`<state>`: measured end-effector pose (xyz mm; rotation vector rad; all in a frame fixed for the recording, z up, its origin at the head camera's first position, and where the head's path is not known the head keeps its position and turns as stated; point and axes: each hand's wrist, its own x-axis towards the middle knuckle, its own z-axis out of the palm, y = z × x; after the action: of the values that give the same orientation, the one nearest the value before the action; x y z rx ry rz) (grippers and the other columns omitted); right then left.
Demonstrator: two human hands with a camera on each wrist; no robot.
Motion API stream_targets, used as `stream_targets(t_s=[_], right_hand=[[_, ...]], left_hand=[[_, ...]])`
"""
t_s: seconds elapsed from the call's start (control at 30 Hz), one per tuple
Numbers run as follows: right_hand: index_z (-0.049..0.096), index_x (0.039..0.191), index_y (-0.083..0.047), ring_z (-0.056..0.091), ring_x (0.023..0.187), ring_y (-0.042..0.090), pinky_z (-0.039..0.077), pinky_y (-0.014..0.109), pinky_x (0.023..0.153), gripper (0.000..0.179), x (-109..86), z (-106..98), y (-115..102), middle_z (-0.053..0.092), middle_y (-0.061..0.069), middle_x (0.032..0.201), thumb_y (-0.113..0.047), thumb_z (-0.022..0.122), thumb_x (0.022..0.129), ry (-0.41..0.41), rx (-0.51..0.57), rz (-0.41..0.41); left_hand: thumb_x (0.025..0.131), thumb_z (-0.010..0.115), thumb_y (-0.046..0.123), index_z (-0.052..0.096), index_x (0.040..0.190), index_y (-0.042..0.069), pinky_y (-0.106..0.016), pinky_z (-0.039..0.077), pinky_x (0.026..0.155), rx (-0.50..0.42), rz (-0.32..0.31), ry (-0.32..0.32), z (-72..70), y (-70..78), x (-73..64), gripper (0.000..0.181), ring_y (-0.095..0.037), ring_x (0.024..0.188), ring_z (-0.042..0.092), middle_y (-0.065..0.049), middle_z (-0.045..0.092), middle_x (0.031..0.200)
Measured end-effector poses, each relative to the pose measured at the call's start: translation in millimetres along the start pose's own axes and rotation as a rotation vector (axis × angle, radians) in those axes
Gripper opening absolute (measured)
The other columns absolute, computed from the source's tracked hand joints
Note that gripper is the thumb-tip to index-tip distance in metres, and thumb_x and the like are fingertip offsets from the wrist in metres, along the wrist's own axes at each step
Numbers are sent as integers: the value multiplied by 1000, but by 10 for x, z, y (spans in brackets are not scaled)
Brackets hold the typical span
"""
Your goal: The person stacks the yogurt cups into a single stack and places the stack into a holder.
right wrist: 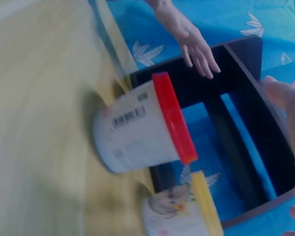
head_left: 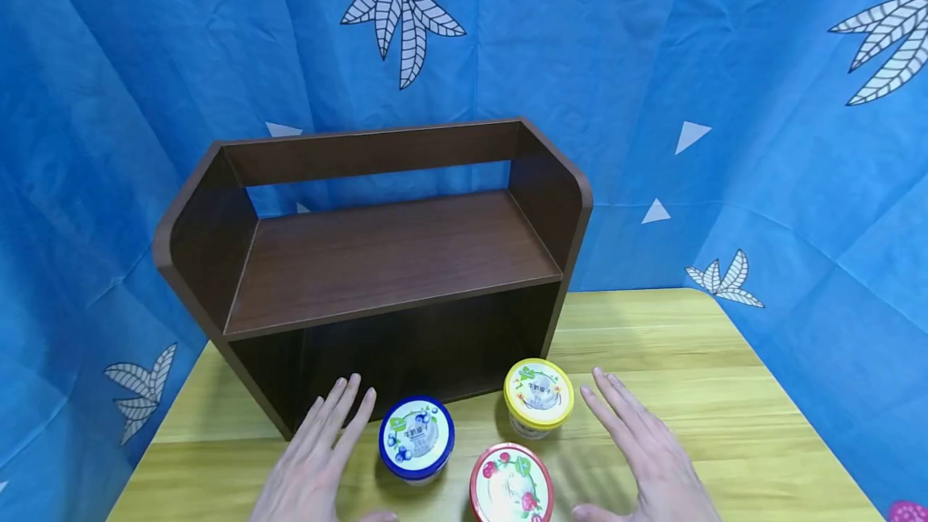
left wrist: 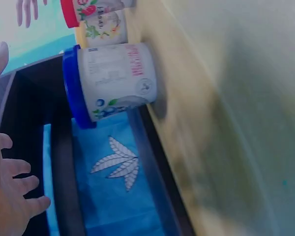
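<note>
Three small lidded tubs stand upright on the table before a dark brown shelf. The blue-lidded tub (head_left: 416,437) is just right of my left hand (head_left: 313,453), which hovers with spread fingers and touches nothing. In the middle, nearest me, stands the red-lidded tub (head_left: 511,486). A yellow-lidded tub (head_left: 539,397) sits farther back, close to the shelf's right end. My right hand (head_left: 648,457) is held to the right of the yellow and red tubs, fingers extended, with nothing in it. The left wrist view shows the blue-lidded tub (left wrist: 113,81) side-on; the right wrist view shows the red-lidded tub (right wrist: 140,125).
The two-level wooden shelf (head_left: 406,252) fills the back left of the wooden table (head_left: 725,393), with an open upper level and a shadowed lower space. A blue patterned cloth (head_left: 580,63) hangs behind and at both sides.
</note>
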<state>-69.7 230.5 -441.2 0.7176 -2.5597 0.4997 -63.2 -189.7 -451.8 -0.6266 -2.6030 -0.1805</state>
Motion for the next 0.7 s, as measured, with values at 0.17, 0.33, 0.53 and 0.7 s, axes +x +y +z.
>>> stream_targets(t_s=[0.17, 0.33, 0.53, 0.7], right_hand=[[40, 163, -19, 24, 158, -8, 61, 67, 87, 125, -26, 79, -30, 39, 2, 171, -48, 99, 57, -22, 173, 8], [39, 163, -20, 42, 148, -7, 64, 47, 94, 115, -60, 127, -20, 47, -2, 167, -35, 98, 66, -75, 322, 46], [39, 163, -15, 50, 144, -1, 61, 31, 98, 106, -71, 269, 66, 50, -2, 163, -38, 94, 75, -119, 472, -12], [39, 162, -10, 53, 143, 5, 63, 31, 95, 97, -67, 408, 95, 50, 1, 164, -50, 84, 85, -147, 594, -99]], left_hand=[[66, 81, 82, 21, 170, 28, -54, 55, 114, -153, -109, -66, 58, 15, -22, 131, -28, 156, 38, -5, 36, 173], [67, 87, 73, 21, 169, 29, -61, 65, 86, -337, -143, -90, 169, -24, -61, 130, -38, 145, 51, -8, 39, 171], [68, 92, 64, 21, 169, 33, -66, 62, 91, -486, -213, -132, 270, -26, -77, 127, -44, 141, 56, -15, 44, 166], [69, 94, 60, 27, 167, 34, -76, 56, 94, -613, -370, -213, 294, 23, -44, 121, -53, 140, 54, -19, 45, 165]])
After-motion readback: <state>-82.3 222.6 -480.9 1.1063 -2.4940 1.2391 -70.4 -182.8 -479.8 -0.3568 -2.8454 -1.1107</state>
